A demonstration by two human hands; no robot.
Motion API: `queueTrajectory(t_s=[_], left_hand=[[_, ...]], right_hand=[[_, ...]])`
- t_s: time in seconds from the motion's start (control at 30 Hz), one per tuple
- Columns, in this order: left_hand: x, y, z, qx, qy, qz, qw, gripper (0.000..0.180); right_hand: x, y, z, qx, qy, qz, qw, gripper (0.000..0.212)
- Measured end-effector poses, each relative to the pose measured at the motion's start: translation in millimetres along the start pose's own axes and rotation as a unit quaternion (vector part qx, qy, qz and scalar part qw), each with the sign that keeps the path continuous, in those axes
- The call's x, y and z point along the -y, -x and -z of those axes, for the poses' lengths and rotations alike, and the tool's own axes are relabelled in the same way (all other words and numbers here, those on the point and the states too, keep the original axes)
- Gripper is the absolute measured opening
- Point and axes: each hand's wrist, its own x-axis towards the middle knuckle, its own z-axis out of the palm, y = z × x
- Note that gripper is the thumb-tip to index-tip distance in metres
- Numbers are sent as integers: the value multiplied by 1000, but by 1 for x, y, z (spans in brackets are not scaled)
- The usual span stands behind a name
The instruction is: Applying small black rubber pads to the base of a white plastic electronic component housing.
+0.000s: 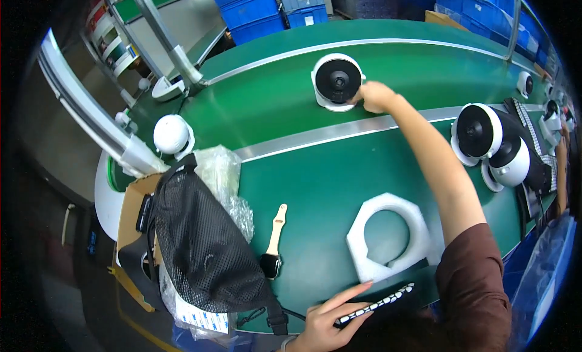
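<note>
My right hand [379, 97] reaches far out to a white camera [338, 80] with a round black face, standing upright on the green conveyor belt. Its curled fingers are on the camera's lower right edge. Close to me, my left hand [330, 321] grips a thin dark phone [377, 303] in a case with a white-patterned edge, its index finger stretched along it. Just beyond that hand lies a white foam ring [359, 243] on the green table. A watch [271, 264] with a tan strap rests to the left of the ring.
A black mesh bag [206, 243] and clear plastic wrap [218, 170] fill the left side by a cardboard box [134, 209]. Another white camera [173, 135] stands at the belt's left end. More cameras [479, 131] crowd the right. Blue crates [254, 18] are stacked behind.
</note>
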Motion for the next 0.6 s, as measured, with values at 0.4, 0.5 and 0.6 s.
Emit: queueTrajectory(t_s=[0.4,0.5,0.6], left_hand=[[-3,13,-10,-41,27,46,998,11],[6,6,-6,38,86,9,996,9],[14,5,-6,28,103,-13,994,10]], right_hand=[[48,46,38,-82,-32,39,995,25],[119,88,66,-67,-71,184,978,29],[169,96,43,-40,-123,405,905,34]])
